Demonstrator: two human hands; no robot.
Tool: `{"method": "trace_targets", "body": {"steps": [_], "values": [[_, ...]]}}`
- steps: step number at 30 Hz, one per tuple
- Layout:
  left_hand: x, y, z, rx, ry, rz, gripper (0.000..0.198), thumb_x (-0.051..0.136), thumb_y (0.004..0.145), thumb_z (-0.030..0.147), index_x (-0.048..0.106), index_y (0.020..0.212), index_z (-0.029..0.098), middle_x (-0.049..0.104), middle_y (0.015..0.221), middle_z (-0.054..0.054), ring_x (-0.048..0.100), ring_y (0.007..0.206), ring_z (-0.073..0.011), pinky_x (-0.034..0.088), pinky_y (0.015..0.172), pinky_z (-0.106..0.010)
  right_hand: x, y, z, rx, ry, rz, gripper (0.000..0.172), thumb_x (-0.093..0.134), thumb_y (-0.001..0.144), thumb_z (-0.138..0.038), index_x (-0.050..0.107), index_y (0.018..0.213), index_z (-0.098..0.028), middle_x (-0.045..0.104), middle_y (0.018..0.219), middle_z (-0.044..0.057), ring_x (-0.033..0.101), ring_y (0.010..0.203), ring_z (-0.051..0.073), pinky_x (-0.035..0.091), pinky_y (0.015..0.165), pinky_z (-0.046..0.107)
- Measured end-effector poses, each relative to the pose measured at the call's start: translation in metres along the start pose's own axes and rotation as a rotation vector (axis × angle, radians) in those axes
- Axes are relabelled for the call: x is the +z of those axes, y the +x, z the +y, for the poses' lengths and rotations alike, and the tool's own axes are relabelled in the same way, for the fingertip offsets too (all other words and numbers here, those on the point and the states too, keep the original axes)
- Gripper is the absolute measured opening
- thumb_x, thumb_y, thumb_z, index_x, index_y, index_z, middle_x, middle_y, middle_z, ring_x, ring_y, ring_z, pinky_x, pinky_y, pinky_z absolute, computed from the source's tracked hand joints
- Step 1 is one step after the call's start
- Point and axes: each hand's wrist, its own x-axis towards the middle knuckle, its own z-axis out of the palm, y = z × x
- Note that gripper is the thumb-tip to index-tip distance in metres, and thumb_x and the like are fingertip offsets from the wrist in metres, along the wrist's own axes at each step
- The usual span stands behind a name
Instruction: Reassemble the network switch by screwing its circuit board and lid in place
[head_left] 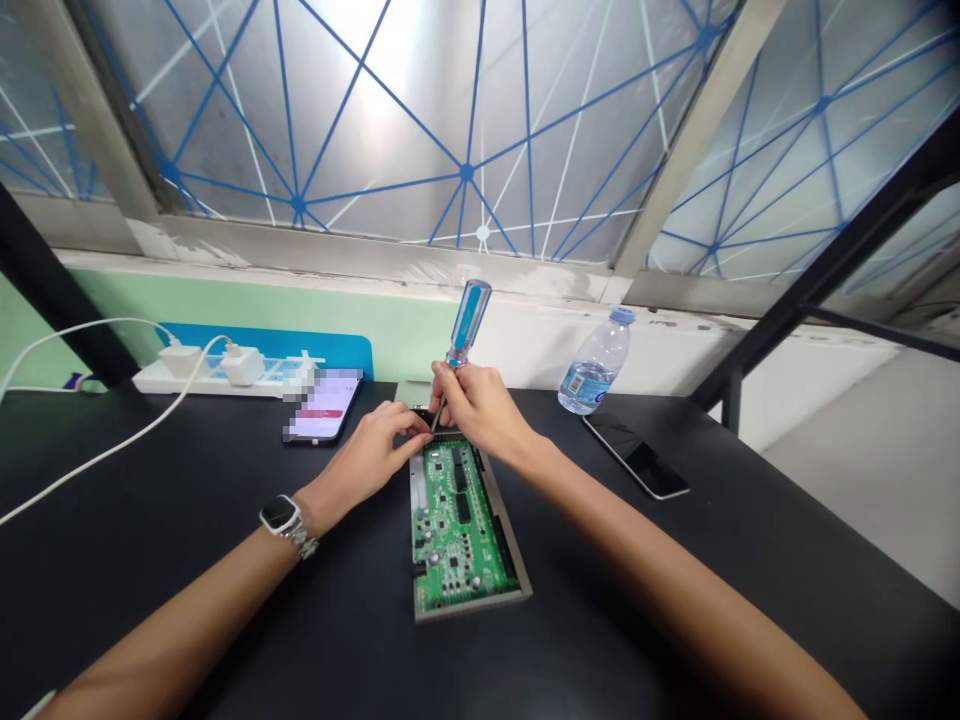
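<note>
A green circuit board (469, 530) lies in a shallow metal tray (472, 608) on the black table, its long side running away from me. My right hand (480, 405) grips a screwdriver (469, 318) by the lower part, below its clear-and-blue handle. The screwdriver leans, with its shaft pointing down to the far end of the board. At that same spot, my left hand (379, 450) has thumb and fingertips drawn together beside the shaft's tip. What those fingertips pinch, if anything, is too small to tell. A watch (280, 513) is on my left wrist.
Left of the board are a lit phone (325, 408) and a white power strip (210, 372) with plugs and cables. To the right, a water bottle (598, 362) stands near the wall, and a dark-screened phone (636, 457) lies in front of it. Black frame posts (817, 270) flank the table.
</note>
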Motion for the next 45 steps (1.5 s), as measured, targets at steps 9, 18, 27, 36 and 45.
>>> {"method": "trace_targets", "body": {"steps": [9, 18, 27, 36, 45], "values": [[0.006, -0.002, -0.004, 0.002, 0.006, 0.026, 0.012, 0.059, 0.095, 0.025, 0.069, 0.091, 0.020, 0.060, 0.086, -0.002, 0.055, 0.078, -0.0185, 0.043, 0.075, -0.033, 0.001, 0.001, 0.002, 0.009, -0.009, -0.012, 0.058, 0.035, 0.102, -0.052, 0.065, 0.069, -0.016, 0.062, 0.053, 0.003, 0.062, 0.053, 0.014, 0.049, 0.062, 0.025], [0.009, 0.000, -0.003, -0.047, -0.102, 0.078, 0.014, 0.063, 0.091, 0.031, 0.064, 0.098, 0.019, 0.061, 0.094, -0.004, 0.059, 0.084, -0.0201, 0.046, 0.065, -0.029, 0.005, 0.016, 0.001, -0.031, -0.036, -0.083, 0.051, 0.036, 0.103, -0.044, 0.060, 0.067, -0.016, 0.065, 0.061, 0.004, 0.061, 0.056, 0.013, 0.047, 0.063, 0.026], [0.018, 0.020, 0.007, -0.164, -0.454, 0.156, 0.022, 0.074, 0.077, 0.027, 0.056, 0.086, 0.018, 0.058, 0.076, 0.001, 0.058, 0.069, -0.0159, 0.046, 0.064, -0.027, 0.005, 0.016, -0.002, -0.066, -0.054, -0.092, 0.046, 0.039, 0.103, -0.037, 0.056, 0.065, -0.017, 0.063, 0.060, 0.002, 0.061, 0.059, 0.013, 0.046, 0.067, 0.026], [0.026, 0.011, 0.011, -0.237, -0.653, 0.225, 0.016, 0.070, 0.081, 0.030, 0.065, 0.083, 0.015, 0.071, 0.080, -0.005, 0.069, 0.078, -0.0207, 0.053, 0.076, -0.031, 0.006, 0.012, 0.003, 0.027, -0.011, -0.087, 0.042, 0.042, 0.101, -0.045, 0.057, 0.073, -0.017, 0.061, 0.058, 0.001, 0.061, 0.058, 0.014, 0.048, 0.062, 0.027], [0.017, 0.008, 0.004, -0.174, -0.693, 0.031, 0.025, 0.059, 0.092, 0.035, 0.073, 0.098, 0.015, 0.076, 0.098, -0.009, 0.069, 0.098, -0.0262, 0.051, 0.089, -0.036, -0.004, 0.014, 0.001, 0.159, 0.368, -0.201, 0.020, 0.057, 0.093, -0.034, 0.056, 0.102, -0.016, 0.070, 0.095, 0.008, 0.066, 0.055, 0.011, 0.052, 0.045, 0.023]]}}
